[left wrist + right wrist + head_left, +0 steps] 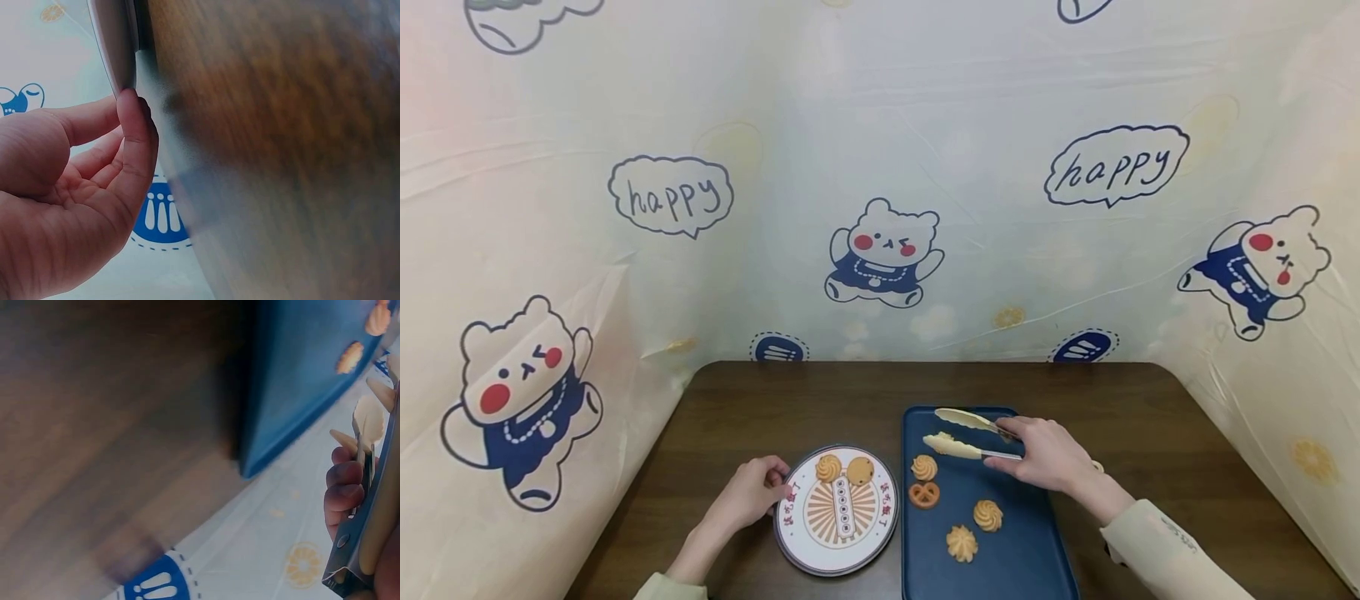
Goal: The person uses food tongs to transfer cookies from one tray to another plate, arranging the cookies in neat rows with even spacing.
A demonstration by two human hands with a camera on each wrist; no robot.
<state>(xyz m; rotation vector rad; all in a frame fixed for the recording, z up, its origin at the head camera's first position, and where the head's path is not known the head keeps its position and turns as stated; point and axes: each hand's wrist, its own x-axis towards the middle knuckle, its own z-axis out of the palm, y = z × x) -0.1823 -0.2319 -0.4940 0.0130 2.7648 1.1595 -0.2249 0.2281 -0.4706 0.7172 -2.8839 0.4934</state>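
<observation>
Tongs [953, 447]: They were over the far half of the tray [1015, 567], pale tips spread; I saw nothing between them.
Right hand [1045, 454]: It grasped the tongs by their metal arms, presumably so that a squeeze would bring the tips together.
Cookies on the tray: A swirl [924, 467] lay just beside the pretzel [923, 495]; a second swirl [988, 515] lay near the star [962, 543].
Tray rim: Raised, I guessed, to stop things sliding off; the near end was cut off in my head view.
Plate [796, 537]: It stood just left of the tray, likely for a short reach, with a swirl [828, 467] and a round cookie [861, 471] towards its far rim. I could not tell whether it was one plate or a stack.
Left hand [748, 493]: Thumb and fingertip pinched the plate's edge, seemingly to steady it; my head view hid some fingers.
Table [790, 400]: Dark wood under everything, blurred in both wrist views.
Cloth [880, 150]: Printed with bears, it hung behind and at both sides.
Right wrist view: Its right edge cropped the tongs, and I could not make out their full length.
</observation>
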